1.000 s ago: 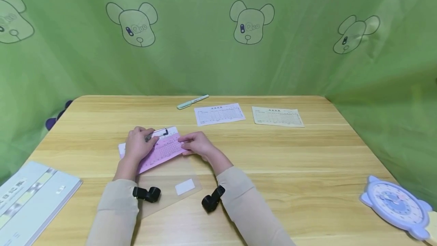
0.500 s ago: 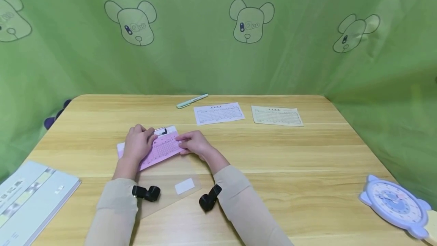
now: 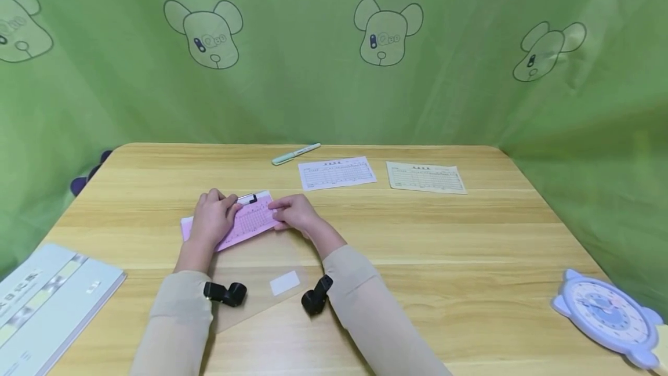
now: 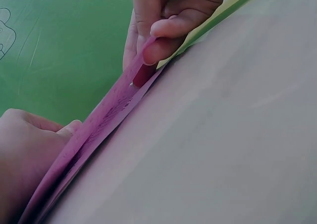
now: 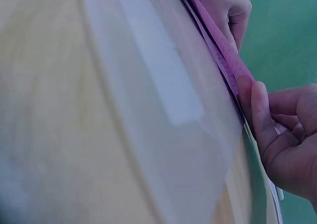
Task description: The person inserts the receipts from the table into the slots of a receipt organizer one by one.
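A clear clipboard (image 3: 250,292) with a white label lies tilted on the table in the head view. At its top end is a metal clip (image 3: 247,199). A pink printed form (image 3: 251,220) lies across the clipboard's upper part, with a thin white edge showing above it. My left hand (image 3: 211,216) grips at the clip, thumb over the pink form. My right hand (image 3: 296,212) pinches the form's right edge between thumb and fingers. In the left wrist view, the form (image 4: 99,125) bows up slightly between both hands; the right wrist view shows the right thumb (image 5: 260,105) at its edge.
A light green pen (image 3: 296,154), a white form (image 3: 337,173) and a cream form (image 3: 426,178) lie toward the back of the table. On the left is a pale blue notebook (image 3: 57,306); on the right, a blue toy clock (image 3: 605,311).
The pink form has slid up toward the clip, covering more of the white strip above it. My right hand has moved slightly up with it; the left hand stays at the clip.
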`<action>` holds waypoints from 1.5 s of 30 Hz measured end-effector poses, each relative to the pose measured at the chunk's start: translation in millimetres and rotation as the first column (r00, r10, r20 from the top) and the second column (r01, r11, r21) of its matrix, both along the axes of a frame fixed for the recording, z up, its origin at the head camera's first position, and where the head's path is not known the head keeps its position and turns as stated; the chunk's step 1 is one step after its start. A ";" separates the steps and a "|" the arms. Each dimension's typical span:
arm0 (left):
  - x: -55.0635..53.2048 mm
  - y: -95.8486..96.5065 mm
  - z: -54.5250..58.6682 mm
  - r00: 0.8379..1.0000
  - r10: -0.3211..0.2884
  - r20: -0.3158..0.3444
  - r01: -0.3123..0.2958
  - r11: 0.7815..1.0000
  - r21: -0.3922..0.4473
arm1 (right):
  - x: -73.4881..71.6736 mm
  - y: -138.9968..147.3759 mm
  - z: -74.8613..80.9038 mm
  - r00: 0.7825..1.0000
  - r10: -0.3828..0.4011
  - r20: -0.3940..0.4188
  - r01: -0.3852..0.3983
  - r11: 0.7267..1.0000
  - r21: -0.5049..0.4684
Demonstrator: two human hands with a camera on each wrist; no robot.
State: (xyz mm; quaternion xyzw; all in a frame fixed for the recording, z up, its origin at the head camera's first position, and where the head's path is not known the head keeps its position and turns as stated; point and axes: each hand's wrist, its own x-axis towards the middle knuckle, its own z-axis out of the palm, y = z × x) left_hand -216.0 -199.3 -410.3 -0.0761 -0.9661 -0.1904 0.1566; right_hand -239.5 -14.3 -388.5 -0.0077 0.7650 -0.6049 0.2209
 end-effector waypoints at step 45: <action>2.2 1.2 -3.3 1.000 0.021 0.015 -0.023 0.987 0.161 | 2.7 4.5 -4.6 1.000 -0.011 -0.005 0.010 0.995 -0.102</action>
